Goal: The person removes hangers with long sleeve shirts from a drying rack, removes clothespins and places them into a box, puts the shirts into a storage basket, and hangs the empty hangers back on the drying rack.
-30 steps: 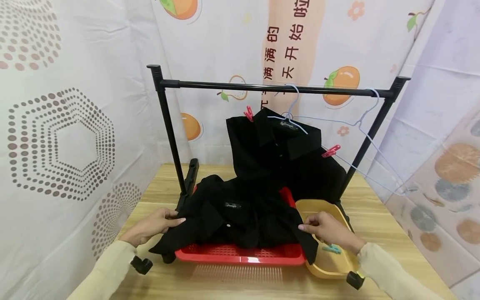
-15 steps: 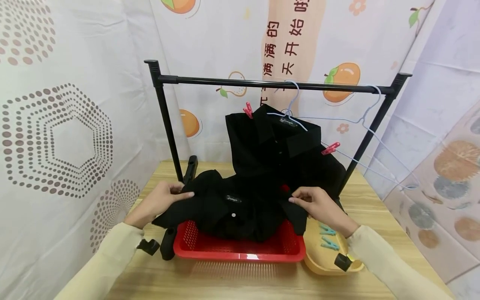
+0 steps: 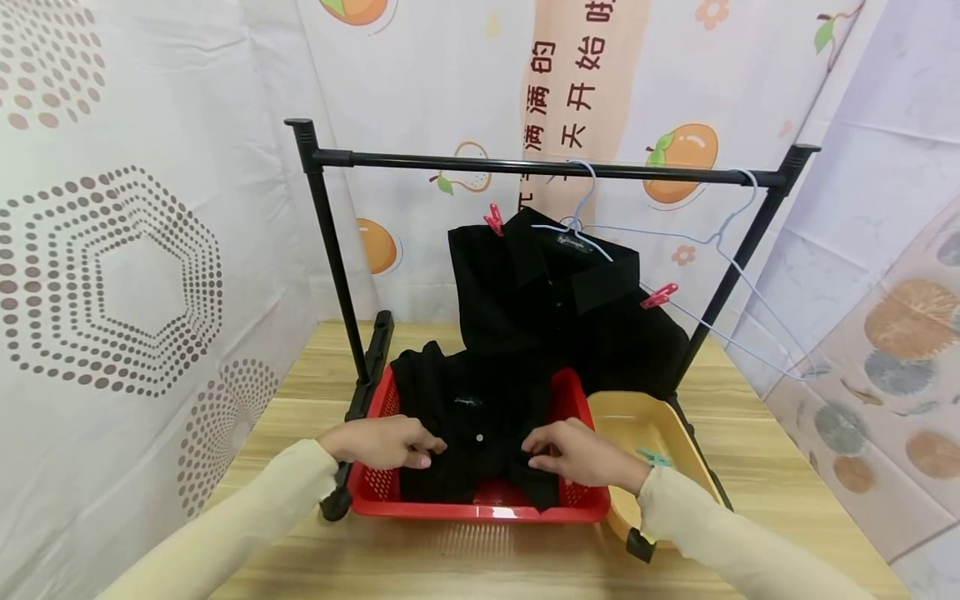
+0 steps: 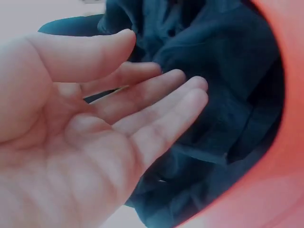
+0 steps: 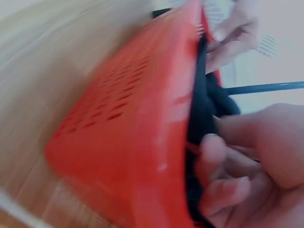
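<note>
Black collared cloth garment point(image 3: 468, 417) lies inside red perforated plastic basket point(image 3: 420, 511) on wood-grain surface point(image 3: 360, 575). Left hand point(image 3: 386, 442): grip released; right hand point(image 3: 579, 452), at garment: grip can't be told. Hanging black collared shirt point(image 3: 600, 333) crowds basket's 1 o'clock, yellow plastic tub point(image 3: 637, 421) 3 o'clock.

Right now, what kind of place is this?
Probably a little laundry corner, perhaps just set up for practice: a table with curtains behind, a clothes rack, and a basket with black clothes inside.
</note>
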Available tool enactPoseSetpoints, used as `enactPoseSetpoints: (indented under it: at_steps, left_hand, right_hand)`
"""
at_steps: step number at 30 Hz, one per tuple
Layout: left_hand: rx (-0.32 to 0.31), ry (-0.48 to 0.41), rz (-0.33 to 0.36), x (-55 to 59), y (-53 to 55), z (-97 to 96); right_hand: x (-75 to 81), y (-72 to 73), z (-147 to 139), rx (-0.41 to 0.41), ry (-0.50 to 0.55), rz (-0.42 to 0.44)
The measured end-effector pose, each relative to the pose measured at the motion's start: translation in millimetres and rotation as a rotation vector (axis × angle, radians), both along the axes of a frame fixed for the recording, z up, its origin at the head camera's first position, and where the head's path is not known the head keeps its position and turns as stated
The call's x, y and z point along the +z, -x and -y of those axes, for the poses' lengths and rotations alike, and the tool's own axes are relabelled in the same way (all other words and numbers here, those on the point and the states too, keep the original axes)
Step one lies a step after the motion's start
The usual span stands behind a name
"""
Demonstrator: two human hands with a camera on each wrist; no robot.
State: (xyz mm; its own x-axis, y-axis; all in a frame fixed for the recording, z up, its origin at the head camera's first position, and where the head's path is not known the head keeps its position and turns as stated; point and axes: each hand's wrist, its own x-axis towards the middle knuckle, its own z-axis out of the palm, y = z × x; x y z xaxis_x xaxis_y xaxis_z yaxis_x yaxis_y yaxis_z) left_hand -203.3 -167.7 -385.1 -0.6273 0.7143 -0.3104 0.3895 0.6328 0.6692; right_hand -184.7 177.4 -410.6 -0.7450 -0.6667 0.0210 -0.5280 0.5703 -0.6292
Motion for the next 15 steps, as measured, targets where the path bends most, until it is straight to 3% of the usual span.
enactPoseSetpoints:
  at_steps: [2,5,11,13,15]
  left_hand:
    - [0.029,-0.026,-0.004,-0.8,5.8,1.1]
    - [0.116,-0.106,-0.08,1.9,21.3,7.7]
    - [0.366,-0.174,-0.325,3.8,59.5,26.6]
    - [0.41,-0.164,-0.383,1.0,70.7,31.0]
    - [0.433,-0.148,-0.405,-2.6,79.7,34.0]
  right_hand:
    - [-3.0,2.2,-0.6,0.01,-0.03,0.0]
    - [-0.6,12.1,-4.3,-0.039,-0.023,-0.042]
    - [8.8,53.9,-16.6,-0.341,0.033,-0.234]
    - [7.7,68.3,-19.7,-0.418,0.014,-0.269]
    - [5.7,79.1,-21.7,-0.444,-0.022,-0.273]
